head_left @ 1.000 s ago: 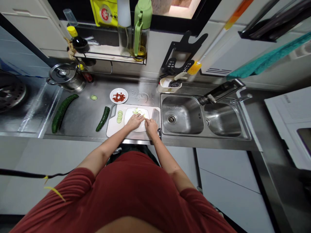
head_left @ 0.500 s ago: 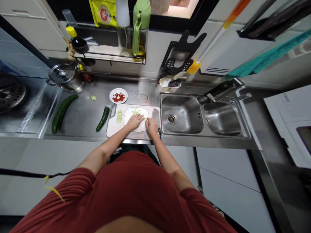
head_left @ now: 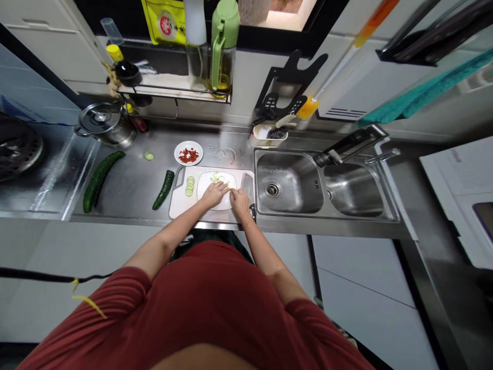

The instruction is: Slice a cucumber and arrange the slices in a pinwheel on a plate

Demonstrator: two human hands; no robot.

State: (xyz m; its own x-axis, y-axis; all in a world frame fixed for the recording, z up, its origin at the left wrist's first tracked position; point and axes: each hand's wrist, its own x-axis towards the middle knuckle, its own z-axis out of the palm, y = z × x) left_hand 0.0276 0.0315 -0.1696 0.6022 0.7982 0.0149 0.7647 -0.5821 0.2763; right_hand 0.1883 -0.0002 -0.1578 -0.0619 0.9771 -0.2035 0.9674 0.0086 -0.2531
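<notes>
A white plate [head_left: 204, 181] with several pale green cucumber slices [head_left: 218, 178] lies on the white cutting board [head_left: 181, 205]. My left hand [head_left: 214, 194] rests over the plate, fingers stretched toward the slices. At the plate's right side, my right hand [head_left: 240, 201] has its fingertips pinched at a small cucumber slice close to the left fingers; the hands partly hide it. Left of the plate, a row of overlapping cucumber slices [head_left: 189, 186] lies on the board. A knife [head_left: 247, 182] lies along the board's right edge, its black handle partly behind my right wrist.
A cut cucumber [head_left: 163, 190] and a whole one [head_left: 100, 182] lie left of the board. Behind it stands a small plate of chopped red pieces [head_left: 188, 153]. A cucumber end [head_left: 149, 156] lies near the lidded pot [head_left: 106, 123]. The double sink [head_left: 288, 180] is to the right.
The whole view has shifted very slightly. My hands stay at the same place over the plate, with only a tiny movement of the fingers.
</notes>
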